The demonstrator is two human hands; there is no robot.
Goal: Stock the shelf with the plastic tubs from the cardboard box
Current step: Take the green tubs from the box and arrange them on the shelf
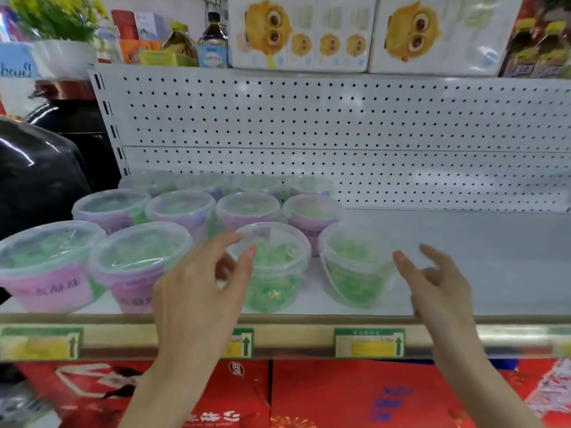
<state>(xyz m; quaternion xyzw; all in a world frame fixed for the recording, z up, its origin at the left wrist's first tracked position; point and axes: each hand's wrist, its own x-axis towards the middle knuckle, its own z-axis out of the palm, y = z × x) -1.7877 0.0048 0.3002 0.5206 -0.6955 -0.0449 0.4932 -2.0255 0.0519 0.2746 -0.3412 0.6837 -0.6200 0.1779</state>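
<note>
- The plastic tubs [139, 261] stand at the left end of the shelf [479, 257] in three rows of four, each upright with its long axis vertical, clear lid on top, walls tapering downward.
- In the front row the two left tubs turn pink labels toward the shelf edge. The third tub [275, 273] and fourth tub [355, 270] show green contents through clear walls instead.
- The left hand [197, 288] reaches up from below, back toward the camera, just in front of the third tub. Its fingers are spread and loosely bent, holding nothing; whether the fingertips touch the lid cannot be told.
- The right hand [438, 285] is raised just beside the fourth tub's right wall, fingers apart and relaxed, gripping nothing; it is blurred, so contact is unclear.
- Behind the tubs rises a white pegboard back [340, 118].
- Green and yellow price tags [369, 342] sit on the shelf's front rail.
- Red boxes [340, 393] fill the level below; white cartons [302, 32] with a yellow cartoon figure stand above.
</note>
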